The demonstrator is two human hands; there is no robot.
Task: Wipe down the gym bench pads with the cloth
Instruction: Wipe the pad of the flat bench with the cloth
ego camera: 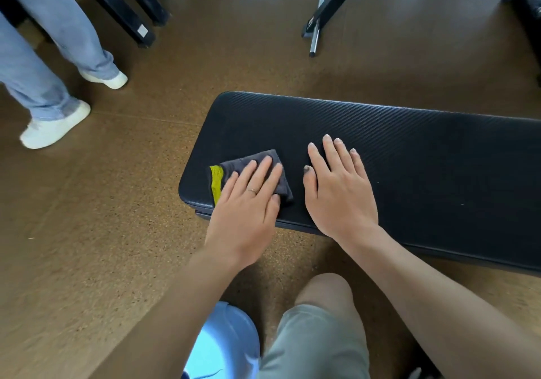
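At the frame's centre, our left hand [248,203] presses flat, fingers straight, on the folded grey cloth [251,174] near the bench pad [409,150]'s left end. Just beside it, our right hand [339,191] lies spread on the bare pad.

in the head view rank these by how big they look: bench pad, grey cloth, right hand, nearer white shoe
1. bench pad, by far the largest
2. right hand
3. nearer white shoe and grey cloth: look about alike, and the left hand covers part of the cloth, so I won't rank them

Black bench pad [409,150] on floor [117,203], w/ cloth [263,162] on it.
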